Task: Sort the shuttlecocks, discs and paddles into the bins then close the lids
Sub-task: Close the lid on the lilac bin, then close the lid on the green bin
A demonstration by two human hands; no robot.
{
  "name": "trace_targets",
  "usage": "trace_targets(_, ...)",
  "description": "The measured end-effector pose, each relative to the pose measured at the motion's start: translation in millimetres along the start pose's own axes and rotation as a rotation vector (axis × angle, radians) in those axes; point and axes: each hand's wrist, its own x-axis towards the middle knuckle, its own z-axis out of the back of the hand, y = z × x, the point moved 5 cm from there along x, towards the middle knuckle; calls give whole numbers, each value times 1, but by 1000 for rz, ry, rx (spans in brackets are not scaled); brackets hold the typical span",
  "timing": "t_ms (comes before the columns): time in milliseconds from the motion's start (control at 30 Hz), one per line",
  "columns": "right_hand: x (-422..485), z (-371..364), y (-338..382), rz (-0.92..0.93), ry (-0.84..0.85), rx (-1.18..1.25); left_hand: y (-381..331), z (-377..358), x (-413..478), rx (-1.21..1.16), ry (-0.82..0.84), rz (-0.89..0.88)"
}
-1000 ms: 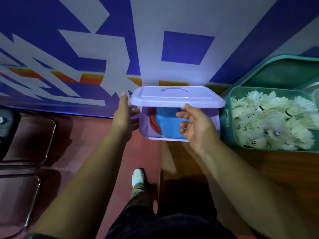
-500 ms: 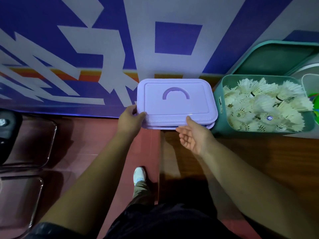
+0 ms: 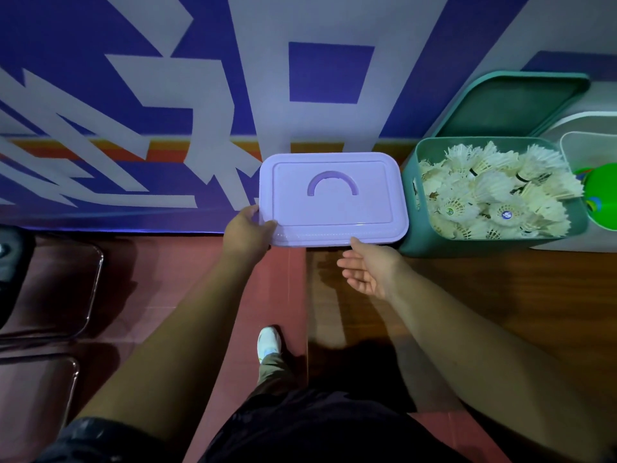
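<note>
Left arm stretched forward, left hand [image 3: 247, 232] gripping the near left corner of the purple lid [image 3: 334, 202] — thumb on top, fingers curled under the rim. Right arm angled in from the right, right hand [image 3: 367, 272] palm up just in front of the lid, fingers loose and spread, thumb tip touching the near edge. Lid lying flat, long axis left to right, arched handle opening toward the person. Just right of the lid — green bin [image 3: 494, 243] heaped with shuttlecocks [image 3: 490, 195].

Probably a sports hall — bold blue-white wall graphic [image 3: 330, 71], green bin [image 3: 467, 246] of shuttlecocks [image 3: 494, 195]
</note>
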Motion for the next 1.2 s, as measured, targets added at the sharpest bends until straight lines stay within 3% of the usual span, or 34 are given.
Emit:
trace_targets(200,-4,2,12,34,25,-126,-2,0,-2,53,-31,0)
trace_targets(400,-36,23,57,209,54,-110,-57,-13,-30,355,-232,-262)
trace_targets(567,-71,93,129,504,29,18,-131,-80,-68,215,-84,-476)
trace_targets(800,-76,227,235,808,-179,-22,-188,-173,-121,166,80,-312)
trace_targets(933,-60,258,277,886,-254,-386,-189,-206,-140,151,146,-175)
trace_targets(1200,-43,266,301,952,-392,-912,-176,-226,-164,183,61,-69)
